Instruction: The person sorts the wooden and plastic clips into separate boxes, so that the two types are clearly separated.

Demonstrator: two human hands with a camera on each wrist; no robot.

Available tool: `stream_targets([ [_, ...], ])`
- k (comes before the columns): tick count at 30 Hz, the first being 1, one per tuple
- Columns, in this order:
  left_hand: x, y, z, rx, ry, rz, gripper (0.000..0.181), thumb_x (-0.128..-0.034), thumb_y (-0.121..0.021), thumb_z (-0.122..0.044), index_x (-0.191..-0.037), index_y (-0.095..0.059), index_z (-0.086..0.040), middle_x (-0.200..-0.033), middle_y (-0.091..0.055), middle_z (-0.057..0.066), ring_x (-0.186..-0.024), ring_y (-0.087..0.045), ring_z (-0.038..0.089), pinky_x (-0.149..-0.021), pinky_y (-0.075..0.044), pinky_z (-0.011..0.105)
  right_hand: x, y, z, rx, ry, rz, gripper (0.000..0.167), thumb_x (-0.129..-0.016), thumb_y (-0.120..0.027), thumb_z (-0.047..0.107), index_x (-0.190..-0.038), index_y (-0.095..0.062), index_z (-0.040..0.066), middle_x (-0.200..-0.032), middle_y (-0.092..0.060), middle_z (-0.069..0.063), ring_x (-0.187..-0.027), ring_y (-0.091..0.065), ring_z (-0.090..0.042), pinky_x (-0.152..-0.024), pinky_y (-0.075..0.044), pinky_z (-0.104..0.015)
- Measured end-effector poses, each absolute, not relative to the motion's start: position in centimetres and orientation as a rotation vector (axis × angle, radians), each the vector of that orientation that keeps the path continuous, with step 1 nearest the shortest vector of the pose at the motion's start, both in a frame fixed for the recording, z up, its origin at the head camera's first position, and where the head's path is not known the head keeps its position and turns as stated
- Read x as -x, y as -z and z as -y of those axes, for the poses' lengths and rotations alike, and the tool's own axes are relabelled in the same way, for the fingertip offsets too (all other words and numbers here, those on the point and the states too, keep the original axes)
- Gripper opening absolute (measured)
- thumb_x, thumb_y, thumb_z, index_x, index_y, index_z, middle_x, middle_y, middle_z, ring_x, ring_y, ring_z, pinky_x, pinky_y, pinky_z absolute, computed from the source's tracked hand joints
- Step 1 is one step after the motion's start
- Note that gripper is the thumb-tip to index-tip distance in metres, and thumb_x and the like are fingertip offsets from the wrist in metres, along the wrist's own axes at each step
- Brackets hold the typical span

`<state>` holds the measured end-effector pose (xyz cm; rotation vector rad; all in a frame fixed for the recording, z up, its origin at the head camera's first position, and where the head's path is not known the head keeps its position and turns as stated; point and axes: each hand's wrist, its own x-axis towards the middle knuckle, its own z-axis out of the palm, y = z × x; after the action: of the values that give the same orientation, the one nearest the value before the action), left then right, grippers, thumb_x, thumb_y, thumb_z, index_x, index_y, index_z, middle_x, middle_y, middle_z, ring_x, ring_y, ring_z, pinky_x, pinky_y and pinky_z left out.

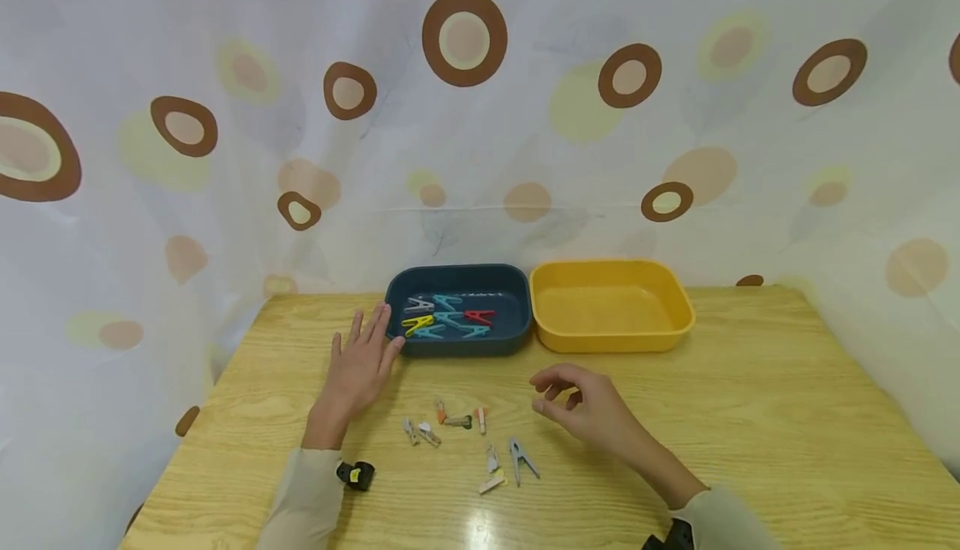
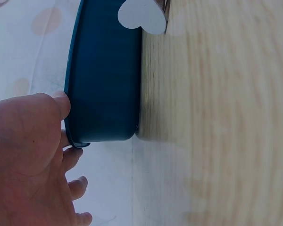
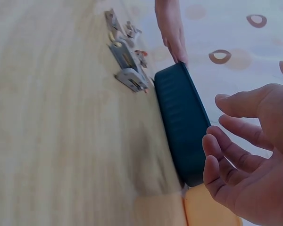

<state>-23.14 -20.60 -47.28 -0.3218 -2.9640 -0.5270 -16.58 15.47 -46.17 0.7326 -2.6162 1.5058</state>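
Observation:
My left hand (image 1: 358, 371) touches the left end of the dark blue bin (image 1: 457, 348), fingers spread; in the left wrist view its thumb rests against the rim. Inside that bin lie several plastic clothespins, among them a yellow clothespin (image 1: 417, 325), a red clothespin (image 1: 478, 317) and some teal ones. Above the table, in front of the yellow bin (image 1: 607, 342), hovers my right hand (image 1: 596, 412), fingers loosely bent and holding nothing. To its left on the table lies a grey plastic clothespin (image 1: 515, 452). Small wooden clothespins (image 1: 457, 422) with decorations are scattered nearby.
The two bins stand side by side at the back of the wooden table (image 1: 750, 417), close to a patterned curtain (image 1: 525, 133). A white heart decoration (image 2: 141, 16) shows large in the left wrist view. A black strap piece (image 1: 356, 475) sits by the left wrist.

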Motion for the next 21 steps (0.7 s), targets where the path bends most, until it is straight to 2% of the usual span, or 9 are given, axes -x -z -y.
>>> stream_targets([
  [5,23.2,47.1,20.6,0.324,0.521,2.969,0.067,-0.1126,-0.031,-0.046,-0.165,-0.016,-0.008,-0.171,-0.012,0.008,-0.156,-0.005,0.039,-0.116,-0.008,0.074,15.2,47.0,-15.7,-0.736,-1.553,2.652,0.026,-0.092,-0.079,0.019,-0.113,-0.073,0.006,-0.103,-0.071,-0.009,-0.086,-0.065,-0.013,-0.067,-0.055,-0.027],
  [12,23.3,47.1,20.6,0.322,0.506,2.976,0.067,-0.1126,-0.031,-0.046,-0.165,-0.015,-0.008,-0.171,-0.011,0.009,-0.156,-0.006,0.040,-0.116,-0.007,0.074,13.7,48.6,-15.5,-0.771,-1.522,2.755,0.033,-0.089,-0.082,0.025,-0.115,-0.072,0.008,-0.099,-0.068,-0.001,-0.085,-0.062,-0.013,-0.069,-0.053,-0.026],
  [17,23.2,47.2,20.6,0.319,0.513,2.974,0.066,-0.1127,-0.032,-0.045,-0.165,-0.015,-0.008,-0.171,-0.012,0.009,-0.156,-0.007,0.040,-0.116,-0.008,0.074,12.9,49.3,-14.9,-0.811,-1.461,2.770,0.045,-0.085,-0.086,0.030,-0.120,-0.068,0.008,-0.099,-0.065,0.002,-0.087,-0.060,-0.013,-0.077,-0.053,-0.028],
  [21,23.2,47.2,20.6,0.314,0.513,2.979,0.066,-0.1127,-0.031,-0.045,-0.165,-0.014,-0.008,-0.171,-0.012,0.008,-0.156,-0.008,0.040,-0.116,-0.008,0.074,12.5,49.3,-14.2,-0.823,-1.342,2.795,0.053,-0.081,-0.089,0.038,-0.120,-0.068,0.009,-0.099,-0.061,0.005,-0.086,-0.054,-0.010,-0.075,-0.050,-0.027],
])
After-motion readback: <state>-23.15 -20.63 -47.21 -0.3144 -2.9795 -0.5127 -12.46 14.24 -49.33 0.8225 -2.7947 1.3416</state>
